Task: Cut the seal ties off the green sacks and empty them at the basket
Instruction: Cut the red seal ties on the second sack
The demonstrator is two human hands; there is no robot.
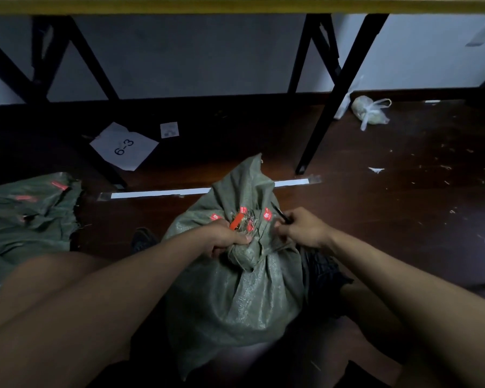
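— How far along does this look?

— Partway, I'd judge. A flattened green sack (pixel 25 217) lies at the left edge of the frame, slack enough that it seems emptied already. The full green sack (pixel 235 281) in the lower middle is bulging and tied at the neck, so its cutting and emptying are both left. No basket is in view.

— Is the seal tie off yet?

— Not as far as I can see. The orange seal tie (pixel 236 221) sits at the bunched neck, just above centre, with red tags around it.

— What are the hands doing?

— The left hand (pixel 228 240) has its fingers curled tight round the gathered neck, right below the tie. The right hand (pixel 301 229), just right of the neck, is closed round a dark cutting tool (pixel 280 213); whether it is scissors or a blade is too dim to tell.

— Which way does the sack point?

— It stands roughly upright between the person's knees, its long axis running from the lower middle up toward centre frame, neck uppermost. Above the tie the loose mouth flops toward the table leg (pixel 324 119) and the white tape strip (pixel 163 192). The tie slants, lower left to upper right.

— And the tool?

— Its dark tip angles to the upper left, toward the tie, close beside it; contact I cannot confirm.
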